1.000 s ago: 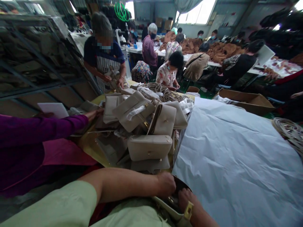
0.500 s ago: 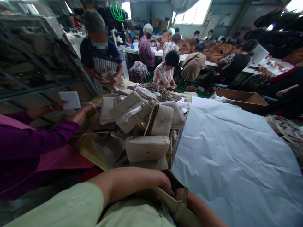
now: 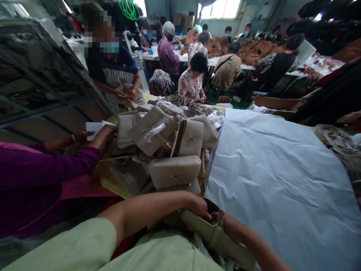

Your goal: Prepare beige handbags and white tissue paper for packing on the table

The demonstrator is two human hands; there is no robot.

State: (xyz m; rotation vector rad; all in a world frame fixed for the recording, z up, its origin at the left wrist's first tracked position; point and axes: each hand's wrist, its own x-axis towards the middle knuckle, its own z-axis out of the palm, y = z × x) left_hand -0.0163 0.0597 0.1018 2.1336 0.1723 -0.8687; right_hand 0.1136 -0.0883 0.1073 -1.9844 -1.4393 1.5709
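while in both hands [image 3: 197, 206] [image 3: 217, 216], beige handbag [image 3: 216, 235]

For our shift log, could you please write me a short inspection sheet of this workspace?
Surface: pale blue paper sheet beside a yellow tabletop.
Job's things: beige handbag in the person's hands; pile of similar handbags on the tabletop.
Clutter: white wrapping among the bags.
Grip: left hand on the bag's rim; right hand at its opening, fingers hidden.
Cables: nothing seen, apart from coiled cords of unclear kind.
Surroundings: co-worker's hand holding white paper; cardboard box; people working at far tables.
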